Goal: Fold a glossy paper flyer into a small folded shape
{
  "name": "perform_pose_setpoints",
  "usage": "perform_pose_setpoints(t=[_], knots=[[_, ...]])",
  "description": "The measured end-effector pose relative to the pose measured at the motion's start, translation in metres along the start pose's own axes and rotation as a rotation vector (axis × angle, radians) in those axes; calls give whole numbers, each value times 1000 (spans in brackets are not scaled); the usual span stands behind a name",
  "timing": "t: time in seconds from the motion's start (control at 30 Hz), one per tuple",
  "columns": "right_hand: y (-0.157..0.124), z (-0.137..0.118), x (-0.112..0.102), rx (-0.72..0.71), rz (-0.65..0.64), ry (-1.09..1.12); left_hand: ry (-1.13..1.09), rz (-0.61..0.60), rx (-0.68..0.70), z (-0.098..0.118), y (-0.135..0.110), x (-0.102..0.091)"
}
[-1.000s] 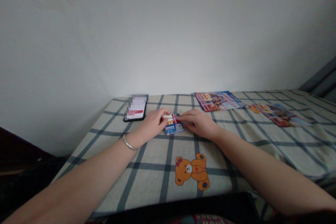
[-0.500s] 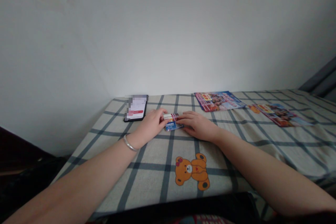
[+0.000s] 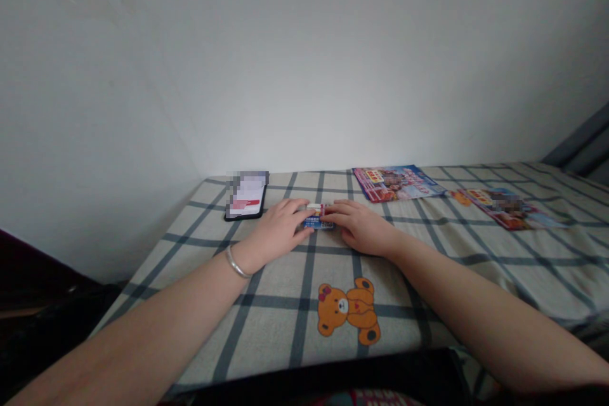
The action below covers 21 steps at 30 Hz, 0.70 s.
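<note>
A small folded flyer (image 3: 313,224), blue with red and white print, lies on the checked cloth between my two hands. My left hand (image 3: 276,229), with a silver bangle at the wrist, grips its left side, fingers over the top and thumb at the near edge. On the opposite side, my right hand (image 3: 365,228) holds it down with curled fingertips. The fingers hide both ends of the folded paper.
A phone (image 3: 247,196) with a lit screen lies left of my hands. Stacked flyers (image 3: 397,184) rest by the wall (image 3: 304,63), and more flyers (image 3: 514,209) lie farther right. The checked cloth (image 3: 266,330) bears a printed bear (image 3: 347,311).
My left hand has shifted slightly right, its fingers now farther over the folded flyer. The flyer sits flatter and a little straighter. My right hand has barely moved.
</note>
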State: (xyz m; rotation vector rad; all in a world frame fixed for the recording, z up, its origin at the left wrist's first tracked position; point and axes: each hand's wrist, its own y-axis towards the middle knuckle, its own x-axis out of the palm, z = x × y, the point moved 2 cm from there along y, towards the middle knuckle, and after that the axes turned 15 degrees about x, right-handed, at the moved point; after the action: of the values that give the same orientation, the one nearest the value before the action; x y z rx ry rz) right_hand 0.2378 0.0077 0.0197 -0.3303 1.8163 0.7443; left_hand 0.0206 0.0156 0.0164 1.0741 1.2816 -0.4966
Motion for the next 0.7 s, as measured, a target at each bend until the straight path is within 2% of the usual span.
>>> perform_pose_setpoints(t=[0.37,0.7], knots=[[3,3,2,29,-2,-4,-23,-4,42,-3,3,3],[3,-5,-3,-46,-10,-32,-19,5,160,-3,2,5]])
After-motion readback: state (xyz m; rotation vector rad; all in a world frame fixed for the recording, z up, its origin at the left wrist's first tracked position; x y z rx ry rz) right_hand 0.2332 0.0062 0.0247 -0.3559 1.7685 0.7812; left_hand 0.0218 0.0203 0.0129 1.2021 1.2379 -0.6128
